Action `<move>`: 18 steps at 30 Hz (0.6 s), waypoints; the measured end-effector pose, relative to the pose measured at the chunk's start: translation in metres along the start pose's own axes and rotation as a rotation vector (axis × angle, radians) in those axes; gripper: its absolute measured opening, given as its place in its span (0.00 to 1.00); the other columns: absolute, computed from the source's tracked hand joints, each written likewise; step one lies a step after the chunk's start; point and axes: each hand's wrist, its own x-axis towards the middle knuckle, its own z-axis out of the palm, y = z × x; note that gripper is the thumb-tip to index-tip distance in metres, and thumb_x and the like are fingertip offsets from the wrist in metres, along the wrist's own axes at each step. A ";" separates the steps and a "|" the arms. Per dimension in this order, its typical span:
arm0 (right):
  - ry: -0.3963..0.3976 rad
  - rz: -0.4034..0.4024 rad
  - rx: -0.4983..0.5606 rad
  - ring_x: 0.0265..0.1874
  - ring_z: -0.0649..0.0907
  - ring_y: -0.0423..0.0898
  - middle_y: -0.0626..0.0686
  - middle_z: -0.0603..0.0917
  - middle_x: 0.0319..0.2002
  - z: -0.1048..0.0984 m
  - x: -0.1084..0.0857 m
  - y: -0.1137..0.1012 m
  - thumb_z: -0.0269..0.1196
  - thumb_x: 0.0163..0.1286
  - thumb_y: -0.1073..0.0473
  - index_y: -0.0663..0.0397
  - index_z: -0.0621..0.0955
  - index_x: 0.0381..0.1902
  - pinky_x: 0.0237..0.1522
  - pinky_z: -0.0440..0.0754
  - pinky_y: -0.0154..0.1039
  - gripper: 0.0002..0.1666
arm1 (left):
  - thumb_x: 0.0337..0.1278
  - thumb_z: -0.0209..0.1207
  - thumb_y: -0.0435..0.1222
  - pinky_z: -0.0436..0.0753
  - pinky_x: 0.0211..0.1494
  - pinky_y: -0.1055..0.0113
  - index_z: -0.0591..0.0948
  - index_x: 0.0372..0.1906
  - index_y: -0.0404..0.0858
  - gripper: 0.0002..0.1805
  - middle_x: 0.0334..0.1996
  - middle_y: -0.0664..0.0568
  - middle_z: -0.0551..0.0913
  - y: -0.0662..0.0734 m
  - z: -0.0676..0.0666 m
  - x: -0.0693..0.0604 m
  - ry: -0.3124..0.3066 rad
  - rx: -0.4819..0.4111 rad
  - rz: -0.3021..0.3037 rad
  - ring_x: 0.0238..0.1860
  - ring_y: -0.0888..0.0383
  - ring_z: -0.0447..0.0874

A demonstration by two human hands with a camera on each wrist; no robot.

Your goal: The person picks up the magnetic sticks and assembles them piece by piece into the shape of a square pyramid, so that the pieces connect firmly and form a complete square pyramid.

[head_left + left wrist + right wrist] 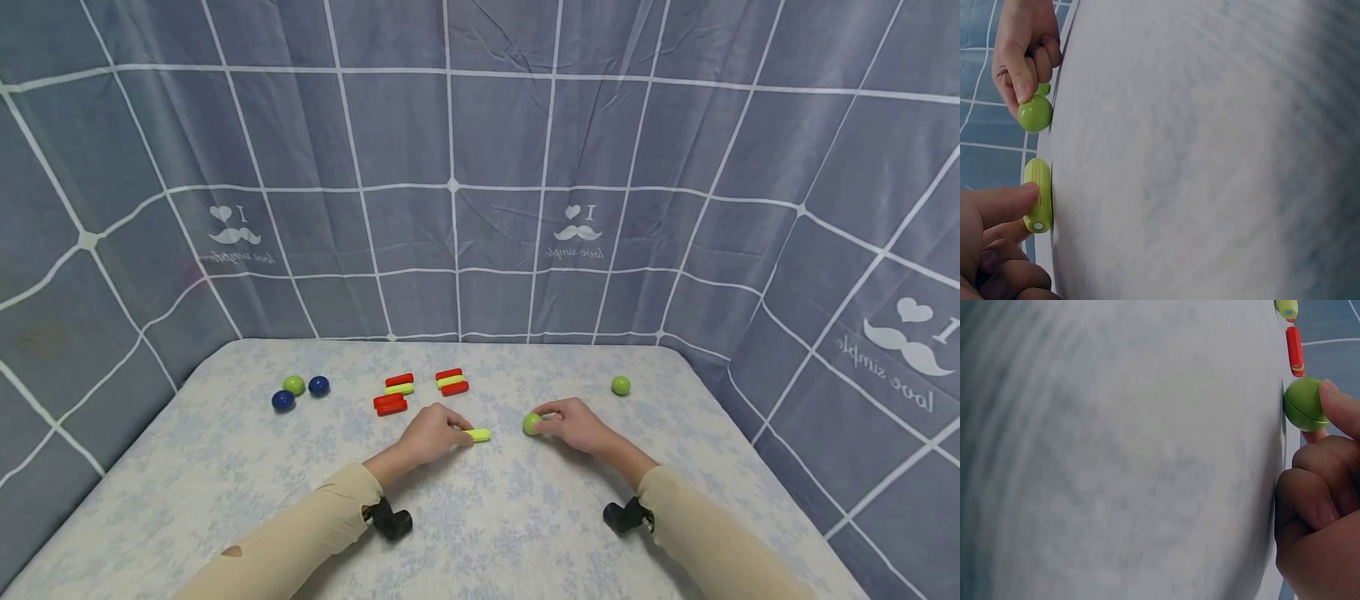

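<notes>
My left hand [433,433] pinches a short yellow-green ridged stick [480,435] between thumb and finger. In the left wrist view this stick [1037,197] lies on or just above the tabletop; I cannot tell which. To its right, my right hand [576,423] holds a green ball [532,424] by its sides. The right wrist view shows the thumb against the ball [1305,404], which has a seam round it, while the other fingers are curled underneath. A small gap separates the ball from the stick in the head view.
Red and yellow-green sticks lie in two groups, one left [391,405] and one nearer the middle [452,382]. Farther left sit two dark blue balls [318,386] and a green ball [294,384]. Another green ball [620,385] rests at back right. A blue grid-patterned curtain [495,150] surrounds the table [480,533].
</notes>
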 end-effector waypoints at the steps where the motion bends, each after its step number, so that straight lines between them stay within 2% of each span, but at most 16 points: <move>1: -0.002 0.003 0.003 0.22 0.67 0.41 0.44 0.70 0.19 0.001 0.000 -0.001 0.67 0.68 0.50 0.56 0.84 0.57 0.29 0.68 0.36 0.24 | 0.55 0.71 0.38 0.77 0.35 0.66 0.92 0.41 0.43 0.08 0.41 0.52 0.88 0.000 0.000 0.000 -0.001 -0.003 0.001 0.33 0.59 0.77; 6: -0.013 0.018 0.030 0.19 0.65 0.41 0.44 0.67 0.17 0.004 -0.001 -0.005 0.68 0.68 0.49 0.56 0.84 0.57 0.26 0.66 0.35 0.25 | 0.56 0.70 0.38 0.78 0.37 0.65 0.92 0.41 0.43 0.09 0.43 0.52 0.88 0.002 0.001 0.000 -0.014 -0.007 -0.001 0.36 0.59 0.79; 10: -0.021 0.015 0.027 0.20 0.65 0.41 0.45 0.67 0.17 0.007 0.000 -0.006 0.69 0.67 0.48 0.53 0.85 0.56 0.26 0.65 0.35 0.23 | 0.56 0.70 0.39 0.78 0.38 0.65 0.92 0.41 0.43 0.09 0.43 0.52 0.89 0.005 0.002 0.001 -0.009 -0.005 -0.006 0.37 0.59 0.79; 18: -0.039 -0.023 -0.001 0.20 0.67 0.41 0.44 0.70 0.18 0.013 0.003 -0.009 0.69 0.67 0.47 0.51 0.85 0.56 0.27 0.67 0.35 0.23 | 0.56 0.70 0.39 0.75 0.34 0.66 0.91 0.42 0.40 0.10 0.43 0.51 0.88 0.009 0.004 0.005 -0.018 -0.014 -0.009 0.33 0.58 0.77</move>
